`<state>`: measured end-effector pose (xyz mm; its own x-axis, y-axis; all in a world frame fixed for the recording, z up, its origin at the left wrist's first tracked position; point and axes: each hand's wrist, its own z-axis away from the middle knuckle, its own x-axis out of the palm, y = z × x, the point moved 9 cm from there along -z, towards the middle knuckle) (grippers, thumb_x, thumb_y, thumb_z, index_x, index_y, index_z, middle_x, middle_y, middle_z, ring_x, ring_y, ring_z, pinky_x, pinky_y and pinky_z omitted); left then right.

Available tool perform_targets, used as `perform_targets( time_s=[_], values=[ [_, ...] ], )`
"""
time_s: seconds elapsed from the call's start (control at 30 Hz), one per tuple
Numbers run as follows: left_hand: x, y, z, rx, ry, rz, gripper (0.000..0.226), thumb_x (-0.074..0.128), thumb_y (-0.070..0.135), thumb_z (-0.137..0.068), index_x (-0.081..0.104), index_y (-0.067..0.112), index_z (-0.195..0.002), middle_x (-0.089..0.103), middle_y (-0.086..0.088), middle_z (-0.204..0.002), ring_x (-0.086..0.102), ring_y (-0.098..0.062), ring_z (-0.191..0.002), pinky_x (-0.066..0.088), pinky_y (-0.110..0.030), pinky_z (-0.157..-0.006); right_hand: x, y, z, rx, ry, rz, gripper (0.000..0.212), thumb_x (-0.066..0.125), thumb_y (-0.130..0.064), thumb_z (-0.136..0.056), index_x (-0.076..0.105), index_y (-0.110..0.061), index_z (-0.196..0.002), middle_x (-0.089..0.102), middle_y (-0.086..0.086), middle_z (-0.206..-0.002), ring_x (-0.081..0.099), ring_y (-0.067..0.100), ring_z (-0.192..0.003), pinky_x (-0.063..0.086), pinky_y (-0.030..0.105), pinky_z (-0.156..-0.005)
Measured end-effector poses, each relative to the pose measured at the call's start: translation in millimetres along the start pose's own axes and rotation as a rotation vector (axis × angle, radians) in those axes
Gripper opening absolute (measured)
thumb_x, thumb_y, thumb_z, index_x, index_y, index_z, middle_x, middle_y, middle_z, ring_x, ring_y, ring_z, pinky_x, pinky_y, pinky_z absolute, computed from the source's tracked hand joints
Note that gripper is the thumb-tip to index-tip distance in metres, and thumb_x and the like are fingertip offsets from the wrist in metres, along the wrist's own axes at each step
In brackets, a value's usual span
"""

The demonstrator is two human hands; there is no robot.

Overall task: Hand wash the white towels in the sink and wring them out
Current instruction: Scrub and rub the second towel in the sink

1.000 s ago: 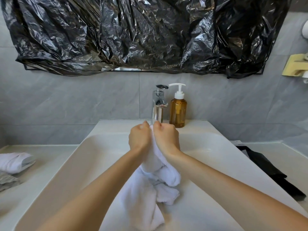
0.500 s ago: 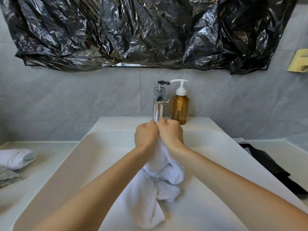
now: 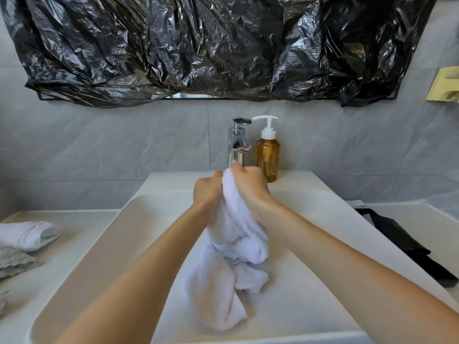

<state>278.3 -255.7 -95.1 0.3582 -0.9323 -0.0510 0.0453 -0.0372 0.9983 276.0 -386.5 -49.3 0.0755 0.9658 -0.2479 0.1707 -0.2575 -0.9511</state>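
Head view, centre frame: left hand (image 3: 207, 192) and right hand (image 3: 249, 186) bunched close together over the white sink (image 3: 82, 269), both gripping the top of one white towel (image 3: 236, 247), fingers curled into the cloth, fists nearly touching across it. Looks like a scrub or rub between the knuckles, though a twist to wring is hard to rule out. Lower part of the towel hanging in folds down into the basin, tail resting on the basin floor at lower centre. No running water visible from the chrome faucet (image 3: 237, 142) just behind the hands; amber pump soap bottle (image 3: 267, 155) standing right beside it on the back ledge.

Far left edge: a second white towel (image 3: 27, 235) lying on the counter, a grey textured cloth (image 3: 15, 261) just below it. Right edge: a black folded item (image 3: 402, 244) on the counter. Top of frame: crumpled black plastic sheet (image 3: 198, 45) covering the mirror; a yellowish wall fixture (image 3: 444, 88) at upper right.

Risks from here, as a guess: knuckles close to the faucet, so a hard upward rub could knock it or tip the soap bottle; wet cloth slipping out of the grip and slapping water onto the counter.

No brand, label or writing readable anywhere, bottle included
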Motion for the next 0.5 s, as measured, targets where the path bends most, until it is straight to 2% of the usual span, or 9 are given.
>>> perform_targets(
  time_s=[0.07, 0.13, 0.2, 0.23, 0.3, 0.37, 0.43, 0.5],
  values=[
    [15, 3, 6, -0.034, -0.231, -0.099, 0.058, 0.039, 0.064, -0.095, 0.068, 0.014, -0.096, 0.072, -0.003, -0.096, 0.066, -0.021, -0.092, 0.048, -0.030, -0.084, -12, -7, -9, -0.019, 0.015, -0.093, 0.036, 0.053, -0.034, -0.094, 0.055, -0.009, -0.069, 0.054, 0.007, -0.069, 0.051, 0.023, -0.072, 0.035, 0.029, -0.066],
    [28, 3, 21, -0.038, -0.498, -0.240, 0.075, 0.028, 0.080, -0.086, 0.069, 0.022, -0.109, 0.074, 0.000, -0.107, 0.068, -0.017, -0.104, 0.048, -0.029, -0.090, -18, 0, -15, -0.001, -0.036, -0.121, 0.033, 0.056, -0.032, -0.092, 0.053, -0.011, -0.067, 0.051, 0.006, -0.066, 0.050, 0.022, -0.070, 0.035, 0.030, -0.068],
    [31, 1, 30, 0.012, -0.653, -0.405, 0.079, 0.048, 0.082, -0.077, 0.066, 0.017, -0.118, 0.073, -0.006, -0.111, 0.067, -0.023, -0.109, 0.049, -0.033, -0.094, -22, 15, -21, 0.044, -0.119, -0.110, 0.029, 0.054, -0.030, -0.094, 0.052, -0.013, -0.070, 0.048, 0.006, -0.068, 0.048, 0.022, -0.071, 0.034, 0.030, -0.068],
    [31, 2, 32, 0.041, -0.694, -0.448, 0.072, 0.062, 0.072, -0.077, 0.065, 0.013, -0.119, 0.073, -0.008, -0.110, 0.068, -0.024, -0.107, 0.051, -0.036, -0.096, -25, 21, -23, 0.062, -0.141, -0.081, 0.028, 0.053, -0.032, -0.095, 0.054, -0.013, -0.075, 0.051, 0.008, -0.073, 0.049, 0.022, -0.075, 0.036, 0.030, -0.070],
    [30, 7, 33, 0.065, -0.705, -0.427, 0.059, 0.078, 0.050, -0.076, 0.066, 0.010, -0.118, 0.074, -0.006, -0.109, 0.069, -0.021, -0.104, 0.053, -0.040, -0.097, -33, 34, -31, 0.101, -0.181, -0.023, 0.035, 0.050, -0.042, -0.097, 0.062, -0.009, -0.094, 0.061, 0.013, -0.094, 0.055, 0.023, -0.086, 0.042, 0.033, -0.077],
    [25, 12, 30, 0.081, -0.676, -0.360, 0.059, 0.079, 0.047, -0.072, 0.067, 0.010, -0.117, 0.074, -0.006, -0.109, 0.069, -0.023, -0.104, 0.053, -0.042, -0.097, -34, 43, -32, 0.147, -0.297, -0.064, 0.054, 0.043, -0.052, -0.097, 0.063, -0.005, -0.115, 0.066, 0.014, -0.112, 0.062, 0.022, -0.097, 0.048, 0.030, -0.080],
    [19, 19, 27, 0.112, -0.621, -0.277, 0.056, 0.079, 0.046, -0.075, 0.067, 0.009, -0.116, 0.074, -0.007, -0.108, 0.070, -0.023, -0.103, 0.053, -0.041, -0.096, -28, 60, -24, 0.221, -0.525, -0.102, 0.068, 0.037, -0.061, -0.094, 0.060, -0.004, -0.123, 0.067, 0.012, -0.118, 0.064, 0.023, -0.108, 0.052, 0.026, -0.079],
    [10, 25, 23, 0.113, -0.526, -0.207, 0.050, 0.076, 0.044, -0.080, 0.065, 0.010, -0.116, 0.074, -0.006, -0.106, 0.071, -0.022, -0.100, 0.054, -0.039, -0.094, -20, 74, -5, 0.240, -0.758, 0.032, 0.058, 0.038, -0.055, -0.096, 0.057, -0.008, -0.125, 0.069, 0.005, -0.115, 0.064, 0.019, -0.107, 0.052, 0.021, -0.076]
  ],
)
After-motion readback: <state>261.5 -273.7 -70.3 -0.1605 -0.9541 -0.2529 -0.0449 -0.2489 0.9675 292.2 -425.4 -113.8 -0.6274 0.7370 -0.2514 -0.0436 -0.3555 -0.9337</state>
